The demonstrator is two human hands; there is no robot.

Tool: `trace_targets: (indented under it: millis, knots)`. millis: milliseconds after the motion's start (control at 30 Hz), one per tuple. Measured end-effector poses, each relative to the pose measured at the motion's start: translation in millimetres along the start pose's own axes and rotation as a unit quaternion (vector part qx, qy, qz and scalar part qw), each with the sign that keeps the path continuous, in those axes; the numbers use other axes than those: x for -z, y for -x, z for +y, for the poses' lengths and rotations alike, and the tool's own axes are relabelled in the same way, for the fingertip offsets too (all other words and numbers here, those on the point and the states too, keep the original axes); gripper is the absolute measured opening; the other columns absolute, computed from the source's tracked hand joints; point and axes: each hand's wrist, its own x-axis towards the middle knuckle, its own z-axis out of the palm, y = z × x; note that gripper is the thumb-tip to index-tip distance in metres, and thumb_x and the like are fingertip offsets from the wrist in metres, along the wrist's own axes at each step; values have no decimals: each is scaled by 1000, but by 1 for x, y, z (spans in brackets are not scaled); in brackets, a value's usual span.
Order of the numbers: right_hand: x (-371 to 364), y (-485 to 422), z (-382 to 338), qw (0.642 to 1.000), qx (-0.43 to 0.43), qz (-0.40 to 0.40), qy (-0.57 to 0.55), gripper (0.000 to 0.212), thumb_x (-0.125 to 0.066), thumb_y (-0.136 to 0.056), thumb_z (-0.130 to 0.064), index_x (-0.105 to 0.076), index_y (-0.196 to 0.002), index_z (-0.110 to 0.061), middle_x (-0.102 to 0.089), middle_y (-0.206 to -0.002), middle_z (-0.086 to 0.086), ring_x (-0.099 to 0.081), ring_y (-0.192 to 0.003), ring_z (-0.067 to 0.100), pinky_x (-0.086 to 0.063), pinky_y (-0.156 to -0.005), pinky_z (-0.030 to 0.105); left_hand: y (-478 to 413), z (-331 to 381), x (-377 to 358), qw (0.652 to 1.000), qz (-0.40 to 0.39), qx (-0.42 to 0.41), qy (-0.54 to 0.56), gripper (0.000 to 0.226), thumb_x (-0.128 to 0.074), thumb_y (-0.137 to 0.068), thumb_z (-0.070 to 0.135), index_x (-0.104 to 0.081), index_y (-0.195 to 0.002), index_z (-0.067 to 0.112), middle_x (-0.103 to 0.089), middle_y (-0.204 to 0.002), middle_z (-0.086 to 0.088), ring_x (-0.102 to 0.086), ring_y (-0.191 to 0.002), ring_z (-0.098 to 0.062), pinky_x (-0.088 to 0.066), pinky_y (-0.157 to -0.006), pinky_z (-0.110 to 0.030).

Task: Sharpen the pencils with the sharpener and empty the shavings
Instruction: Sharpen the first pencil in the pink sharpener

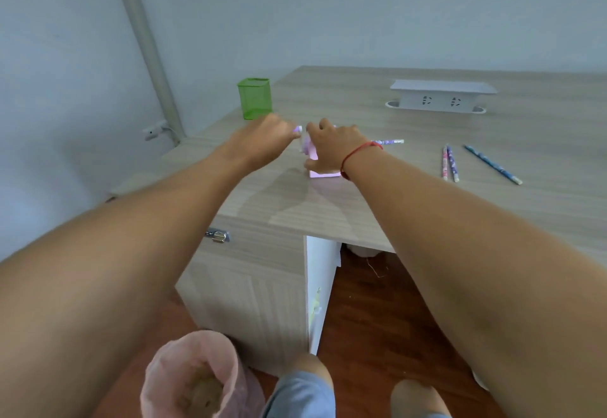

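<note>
A pale purple crank sharpener [318, 172] stands on the wooden desk [410, 207], mostly hidden by my hands. My right hand [333, 150] grips its body from above, thumb on the near side. My left hand [267, 140] pinches the sharpener's crank handle [298, 129] on the left. A purple patterned pencil [389, 142] sticks out to the right from behind my right hand. Two more pencils [449, 164] lie side by side to the right, and a blue pencil [492, 164] lies slanted beyond them.
A green mesh pen holder [254, 98] stands near the desk's left corner. A white socket box [441, 95] sits at the back. On the floor by my knees is a pink-lined bin [193, 375] holding shavings. The desk cabinet [249, 289] is below.
</note>
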Motion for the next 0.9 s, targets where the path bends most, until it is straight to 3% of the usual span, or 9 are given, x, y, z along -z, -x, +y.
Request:
trace_targets:
  millis: [133, 233, 300, 467, 533, 600, 700, 800, 900]
  knots:
    - [1, -1, 0, 1000, 1, -9, -3, 60, -56, -87, -47, -38, -135, -15, -44, -135, 9, -55, -119, 32, -41, -96, 42, 31, 13, -16, 998, -5, -33, 45, 12, -49, -92, 8, -58, -94, 1, -57, -65, -24, -54, -54, -37, -39, -50, -35]
    - [1, -1, 0, 1000, -2, -8, -8, 60, -56, -87, -47, -38, -134, -14, -44, -135, 9, -55, -119, 33, -41, -95, 43, 33, 17, -31, 996, -67, 6, 51, 22, -42, -97, 16, -58, -108, 6, -64, -87, -22, -62, -78, -37, -50, -67, -42]
    - [0, -2, 0, 1000, -1, -8, -14, 61, -57, -86, -46, -39, -134, -14, -45, -134, 9, -55, -119, 33, -41, -95, 43, 29, 19, -40, 990, -131, 34, 41, 29, -39, -99, 21, -61, -105, 5, -65, -102, -19, -62, -96, -36, -49, -82, -44]
    - [0, -3, 2, 1000, 5, 9, -19, 58, -57, -84, -45, -42, -131, -15, -47, -132, 8, -56, -117, 31, -40, -95, 40, 10, 9, -53, 970, -214, 97, 56, 31, -40, -98, 26, -64, -109, 9, -64, -117, -15, -59, -108, -34, -46, -93, -40]
    - [-1, -2, 3, 1000, 10, 14, -24, 56, -55, -85, -45, -43, -130, -15, -48, -131, 8, -55, -117, 31, -40, -95, 40, -3, 3, -48, 964, -247, 95, 39, 32, -42, -97, 30, -64, -111, 13, -64, -117, -15, -60, -106, -33, -47, -90, -38]
    - [-1, -1, 4, 999, 16, 17, -29, 51, -52, -86, -43, -43, -128, -15, -48, -130, 8, -55, -116, 31, -40, -94, 41, -14, 1, -45, 961, -250, 112, 27, 30, -45, -95, 28, -65, -105, 8, -65, -110, -18, -60, -95, -34, -45, -78, -32]
    - [1, -1, 6, 999, 25, 8, -20, 50, -53, -86, -42, -43, -128, -16, -47, -130, 7, -55, -116, 30, -40, -93, 40, -24, 2, -34, 967, -215, 140, -2, 20, -48, -93, 15, -64, -88, 2, -64, -96, -24, -52, -74, -31, -31, -63, -29]
    - [0, -3, 6, 1000, 20, -2, -15, 51, -53, -86, -41, -41, -130, -17, -47, -131, 6, -55, -116, 29, -40, -93, 40, -32, -11, -22, 982, -147, 114, -24, 18, -49, -93, 7, -66, -90, 0, -61, -84, -24, -58, -76, -37, -34, -57, -35]
    - [0, -4, 5, 1000, 14, -5, -8, 53, -53, -87, -43, -40, -132, -16, -46, -131, 6, -55, -116, 30, -40, -93, 39, -31, -14, -8, 986, -125, 110, -11, 31, -42, -99, 16, -61, -85, -5, -57, -79, -25, -56, -73, -38, -33, -56, -37]
